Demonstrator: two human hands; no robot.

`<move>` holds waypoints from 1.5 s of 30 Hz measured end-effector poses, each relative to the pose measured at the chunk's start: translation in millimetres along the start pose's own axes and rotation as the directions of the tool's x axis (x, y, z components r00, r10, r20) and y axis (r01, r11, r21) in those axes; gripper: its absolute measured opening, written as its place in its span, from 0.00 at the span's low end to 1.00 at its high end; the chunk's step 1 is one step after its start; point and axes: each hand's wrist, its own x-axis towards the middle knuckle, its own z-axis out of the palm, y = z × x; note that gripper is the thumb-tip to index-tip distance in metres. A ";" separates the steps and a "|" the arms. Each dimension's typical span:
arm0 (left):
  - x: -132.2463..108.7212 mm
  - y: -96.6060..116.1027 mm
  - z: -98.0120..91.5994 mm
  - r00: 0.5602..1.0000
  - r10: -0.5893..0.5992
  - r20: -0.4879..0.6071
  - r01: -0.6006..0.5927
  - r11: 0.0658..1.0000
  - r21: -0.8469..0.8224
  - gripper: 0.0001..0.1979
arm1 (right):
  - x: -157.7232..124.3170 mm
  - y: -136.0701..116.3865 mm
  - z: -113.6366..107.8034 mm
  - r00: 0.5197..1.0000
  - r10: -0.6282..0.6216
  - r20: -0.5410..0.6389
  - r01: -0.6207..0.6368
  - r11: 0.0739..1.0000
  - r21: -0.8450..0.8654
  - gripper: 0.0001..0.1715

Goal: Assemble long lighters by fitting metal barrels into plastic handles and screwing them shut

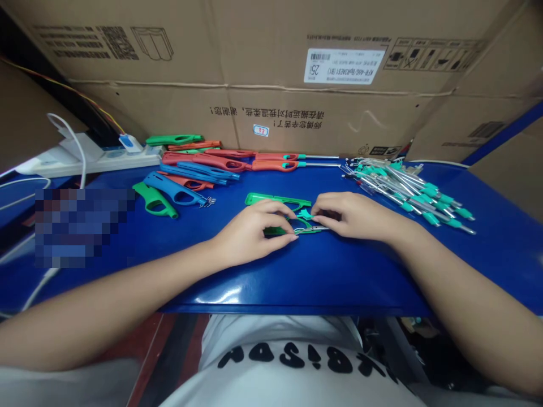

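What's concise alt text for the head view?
A person's left hand and right hand work at a small teal part by green plastic shells on a blue tabletop. Coloured shells are piled at left, metal rods with teal pieces at right, cardboard behind.

Even, moderate indoor light, source out of view. White glare on glossy blue table [339, 277] near front edge, left of middle. Deep shadow below that edge, toward right. Cardboard carton [263, 62] dims toward upper right corner. Wide-angle bowing; forearms [127, 299] stretch toward frame sides. Carton's small print soft. Small teal part [304, 215] between left hand [250, 230] and right hand [354, 216] slightly blurred. Pixelated patch [76, 226] masks part of table's left end.
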 end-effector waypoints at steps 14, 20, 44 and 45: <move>-2.6 0.2 -8.5 0.962 0.143 0.234 -0.207 0.937 0.280 0.12 | -1.5 -1.6 -2.4 0.999 -0.015 -0.052 0.016 1.000 0.013 0.13; -2.7 -6.4 -4.3 0.988 0.108 0.107 -0.124 0.978 0.167 0.06 | -1.0 -4.1 -0.5 0.992 -0.080 -0.099 0.092 0.988 0.124 0.11; 0.8 3.3 -4.0 0.997 -0.036 -0.074 0.031 0.997 -0.069 0.05 | -2.2 -27.2 -3.0 0.997 -0.075 -0.027 0.072 0.991 -0.109 0.11; 0.9 3.5 -3.9 0.996 -0.044 -0.073 0.038 0.996 -0.079 0.05 | -2.4 -27.2 -3.1 0.997 -0.077 -0.026 0.074 0.992 -0.107 0.11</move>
